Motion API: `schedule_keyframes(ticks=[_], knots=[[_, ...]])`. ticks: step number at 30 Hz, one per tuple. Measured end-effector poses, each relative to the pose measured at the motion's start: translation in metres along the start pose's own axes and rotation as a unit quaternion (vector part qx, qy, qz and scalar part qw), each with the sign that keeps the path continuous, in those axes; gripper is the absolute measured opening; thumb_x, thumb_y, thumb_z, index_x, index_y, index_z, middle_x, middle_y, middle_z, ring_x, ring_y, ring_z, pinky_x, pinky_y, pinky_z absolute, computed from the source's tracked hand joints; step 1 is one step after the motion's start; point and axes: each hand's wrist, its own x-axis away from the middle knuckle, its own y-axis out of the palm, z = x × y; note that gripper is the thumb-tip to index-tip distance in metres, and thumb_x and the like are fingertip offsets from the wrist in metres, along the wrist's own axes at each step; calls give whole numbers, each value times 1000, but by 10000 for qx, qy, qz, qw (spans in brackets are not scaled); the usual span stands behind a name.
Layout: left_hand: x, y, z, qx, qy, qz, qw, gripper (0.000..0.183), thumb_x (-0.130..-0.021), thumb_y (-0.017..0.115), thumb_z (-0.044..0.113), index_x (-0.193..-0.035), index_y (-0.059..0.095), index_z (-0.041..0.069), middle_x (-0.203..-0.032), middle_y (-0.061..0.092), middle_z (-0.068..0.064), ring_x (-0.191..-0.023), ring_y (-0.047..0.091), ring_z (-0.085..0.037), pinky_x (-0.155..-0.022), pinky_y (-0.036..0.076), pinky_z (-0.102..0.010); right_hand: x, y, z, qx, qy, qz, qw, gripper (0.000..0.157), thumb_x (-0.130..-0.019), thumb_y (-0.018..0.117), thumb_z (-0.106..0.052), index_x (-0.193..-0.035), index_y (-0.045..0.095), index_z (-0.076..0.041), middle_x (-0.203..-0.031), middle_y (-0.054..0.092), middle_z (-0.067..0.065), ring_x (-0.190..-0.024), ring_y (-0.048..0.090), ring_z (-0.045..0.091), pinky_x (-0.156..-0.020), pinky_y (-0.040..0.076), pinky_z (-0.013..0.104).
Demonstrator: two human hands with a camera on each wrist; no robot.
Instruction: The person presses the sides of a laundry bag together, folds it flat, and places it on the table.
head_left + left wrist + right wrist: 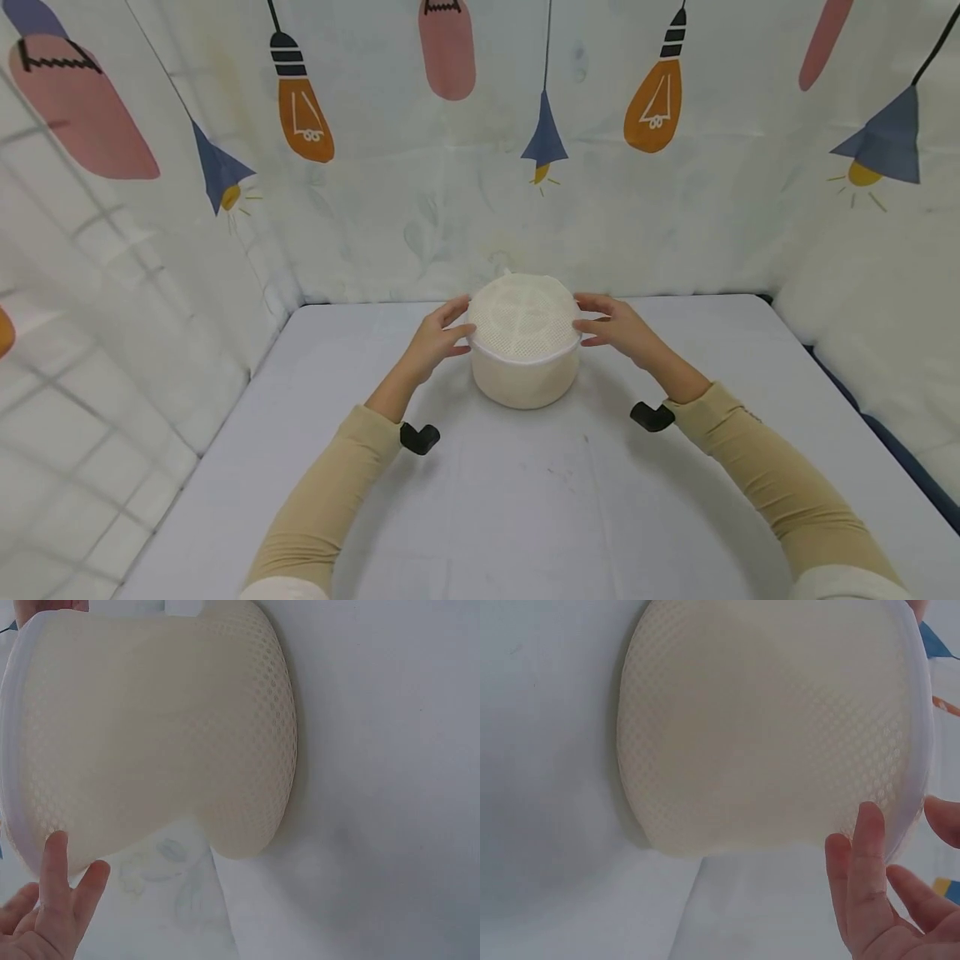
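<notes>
Ahead of you hangs a white curtain (367, 225) printed with orange light bulbs (654, 104) and blue pendant lamps (545, 133). Dark grid lines (48, 381) cross the pale left side. Before you, soft shadows fall on the white-covered table (525, 517).

We see a cream mesh bag (525, 312) patterned with tiny holes and edged by a white rim (919, 712), a pale lavender tabletop (517, 500), tan sleeves (322, 492), black wrist pieces (420, 439), and a white backdrop (450, 217) printed with orange bulbs (305, 121), blue lampshades (544, 137) and pink shapes (447, 54).
</notes>
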Motion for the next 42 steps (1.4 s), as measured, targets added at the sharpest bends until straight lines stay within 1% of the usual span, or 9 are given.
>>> schedule_keyframes(ticks=[2,7,12,16,18,22,26,35,42], knots=[[1,0,0,7,7,3,10000,61,-104,59,8,-159,34,4,-164,32,-13,-143,43,-34,-101,52,-49,-1,0,1,-119,43,-55,9999,67,-100,65,-8,-158,32,3,-157,38,25,-137,46,42,-96,56,41],[2,2,-1,32,6,83,10000,59,-103,59,7,-158,37,2,-164,33,-14,-139,49,-36,-99,53,-45,-1,-1,0,-233,92,-147,9996,71,-99,67,-9,-159,31,1,-158,37,23,-137,47,40,-97,54,39],[1,3,0,74,0,69,9999,62,-101,62,5,-158,37,3,-164,33,-13,-137,50,-36,-98,54,-44,-1,-2,0,-202,34,-180,9996,73,-97,69,-11,-158,33,1,-158,36,24,-131,53,38,-94,56,35],[2,3,0,108,-8,65,9999,63,-101,63,4,-158,38,4,-164,33,-12,-137,51,-35,-98,54,-44,-2,-2,0,-177,51,-203,9996,77,-95,71,-11,-159,30,2,-158,33,27,-126,58,36,-90,57,31],[1,3,1,111,-12,60,9999,63,-100,64,4,-158,38,4,-164,33,-12,-137,51,-35,-98,54,-44,-3,-2,0,-232,123,-225,9994,77,-95,71,-9,-160,29,1,-159,32,27,-127,58,38,-91,57,32],[0,3,2,93,-38,53,9999,63,-100,64,4,-158,39,4,-164,34,-12,-136,52,-36,-98,54,-45,-4,-3,-2,-320,259,-294,9987,76,-96,68,-4,-161,28,0,-160,32,24,-133,52,43,-94,56,36],[0,3,4,48,-114,73,9999,63,-99,65,4,-157,40,6,-164,35,-12,-135,53,-35,-98,54,-45,-6,-4,-4,-306,333,-322,9985,77,-97,68,-3,-161,26,-1,-159,34,24,-135,49,43,-97,55,38],[-1,3,3,-21,-131,63,9999,63,-100,65,5,-157,40,6,-164,34,-13,-136,52,-36,-98,53,-45,-5,-3,-4,-357,368,-366,9980,79,-96,68,-3,-162,25,-2,-160,33,23,-135,50,42,-98,54,38],[-2,4,1,54,-213,105,9997,63,-100,65,4,-157,41,7,-164,34,-12,-137,51,-35,-99,53,-44,-4,-3,-3,-345,425,-320,9980,78,-96,68,-2,-162,26,-2,-159,34,24,-131,54,41,-96,55,36]])
